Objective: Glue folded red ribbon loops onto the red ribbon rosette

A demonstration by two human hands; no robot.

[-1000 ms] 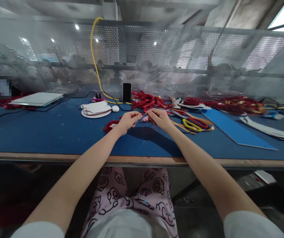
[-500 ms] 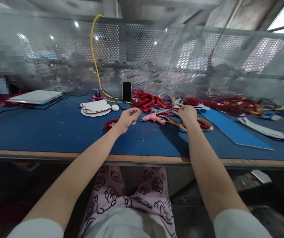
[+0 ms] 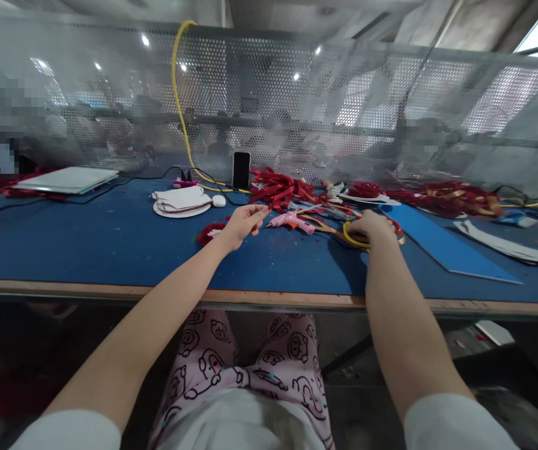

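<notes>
My left hand (image 3: 244, 226) is over the blue table (image 3: 123, 250), thumb and fingertips pinched together on something small and reddish that I cannot make out. Beside its wrist lies a dark red fuzzy ring (image 3: 206, 235) with a white piece. A pink glue gun (image 3: 292, 220) rests between my two hands. My right hand (image 3: 371, 225) is lowered at a yellow ring (image 3: 354, 241), with its fingers closed near it; its fingertips are partly hidden. Tan and red ribbons lie around and under that hand.
Red ribbons (image 3: 278, 187) are heaped behind the glue gun, near an upright phone (image 3: 241, 170). White cut pieces (image 3: 182, 200) are stacked at left. A blue board (image 3: 442, 244) and white strips (image 3: 503, 241) lie at right. A perforated screen (image 3: 269, 94) stands behind.
My right hand has moved right and down from the pale strips to the yellow ring, which now shows beside it. My left hand has hardly moved.
</notes>
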